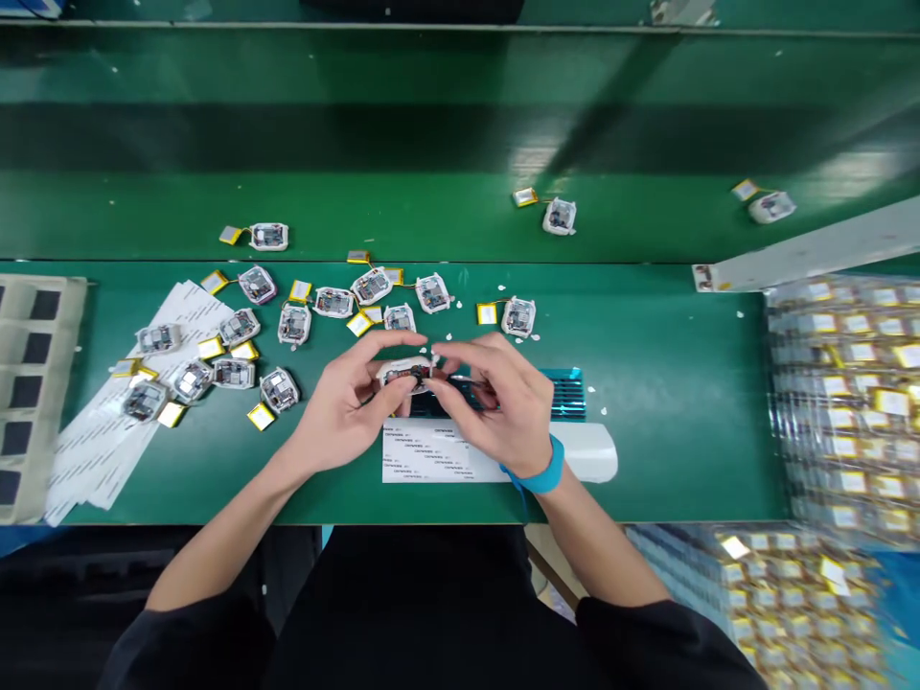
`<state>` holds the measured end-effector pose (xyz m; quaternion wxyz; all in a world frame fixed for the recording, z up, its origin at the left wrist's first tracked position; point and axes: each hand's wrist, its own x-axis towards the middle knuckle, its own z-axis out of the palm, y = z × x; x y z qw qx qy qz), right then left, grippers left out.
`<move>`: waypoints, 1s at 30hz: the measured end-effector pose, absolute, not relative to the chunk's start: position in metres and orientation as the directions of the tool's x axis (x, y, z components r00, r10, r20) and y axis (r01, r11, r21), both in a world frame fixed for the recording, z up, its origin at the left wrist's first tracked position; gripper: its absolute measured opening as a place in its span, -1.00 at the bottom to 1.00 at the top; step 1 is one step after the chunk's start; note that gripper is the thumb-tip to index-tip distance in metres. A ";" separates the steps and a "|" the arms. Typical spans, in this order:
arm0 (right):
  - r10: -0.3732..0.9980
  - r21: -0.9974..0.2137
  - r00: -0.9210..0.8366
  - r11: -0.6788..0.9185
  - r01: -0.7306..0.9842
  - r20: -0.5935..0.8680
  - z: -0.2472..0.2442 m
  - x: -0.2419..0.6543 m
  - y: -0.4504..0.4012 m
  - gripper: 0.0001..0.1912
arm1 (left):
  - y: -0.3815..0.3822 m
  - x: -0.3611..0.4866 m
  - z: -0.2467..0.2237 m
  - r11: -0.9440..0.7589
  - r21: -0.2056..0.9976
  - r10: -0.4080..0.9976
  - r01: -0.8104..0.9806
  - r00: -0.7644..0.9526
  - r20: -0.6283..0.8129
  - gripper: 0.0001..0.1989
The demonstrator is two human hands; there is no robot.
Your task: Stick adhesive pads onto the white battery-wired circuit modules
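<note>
The left hand [345, 407] and the right hand [495, 393] are both closed in on a small circuit board in a white frame [402, 374], which sits just above the middle of the front bench. The left thumb and fingertips pinch its left end, and the right fingertips press on its top edge. A thin dark object [467, 380] lies along the right hand's fingers, too small to tell what it is. A blue band [542, 470] circles the right wrist. Under the hands lies a white sheet of printed labels [438, 450], with a white rounded object [593, 452] just beside it and a blue ridged piece [567, 393] behind it. Many more framed boards, such as one near the left hand [279, 390], lie scattered across the green bench [668, 431], wired to flat batteries with yellow labels [261, 416]. Loose white scraps [449, 337] dot the bench. White paper sheets [144, 402] lie under some boards, and a gray tray with dark squares [33, 383] sits at the far left. Bagged batteries [840, 402] are heaped at the right, and two more boards [559, 217] rest on the green shelf [402, 216] behind.
</note>
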<state>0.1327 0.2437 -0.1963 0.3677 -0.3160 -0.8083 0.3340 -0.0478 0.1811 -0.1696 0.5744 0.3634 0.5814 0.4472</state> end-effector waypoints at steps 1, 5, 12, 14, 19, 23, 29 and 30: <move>0.753 -0.775 -0.534 0.578 0.257 0.385 -0.197 0.132 0.243 -0.82 | 0.181 -0.049 -0.170 0.354 0.930 0.931 -0.103 -0.056 -0.360 -0.71; 0.721 -0.742 -0.559 0.620 0.256 0.410 -0.199 0.133 0.239 -0.86 | 0.177 -0.048 -0.169 0.388 0.916 0.920 -0.105 -0.018 -0.392 -0.77; 0.622 -0.581 -0.646 0.748 0.321 0.442 -0.202 0.138 0.237 -0.74 | 0.177 -0.044 -0.169 0.411 0.903 0.904 -0.128 -0.072 -0.422 -0.79; 0.615 -0.602 -0.698 0.729 0.326 0.367 -0.201 0.139 0.239 -0.80 | 0.177 -0.043 -0.171 0.413 0.906 0.901 -0.091 -0.102 -0.421 -0.81; 0.638 -0.730 -0.701 0.637 0.246 0.320 -0.199 0.138 0.241 -0.80 | 0.174 -0.042 -0.177 0.387 0.921 0.915 0.034 -0.139 -0.380 -0.84; 0.691 -0.755 -0.633 0.608 0.247 0.349 -0.199 0.134 0.239 -0.82 | 0.173 -0.043 -0.177 0.377 0.919 0.924 0.115 -0.106 -0.366 -0.82; 0.697 -0.669 -0.589 0.668 0.326 0.409 -0.201 0.134 0.237 -0.74 | 0.176 -0.043 -0.177 0.435 0.898 0.896 -0.071 -0.066 -0.439 -0.83; 0.678 -0.646 -0.608 0.689 0.330 0.413 -0.201 0.135 0.237 -0.69 | 0.176 -0.042 -0.177 0.440 0.894 0.892 -0.085 -0.068 -0.446 -0.83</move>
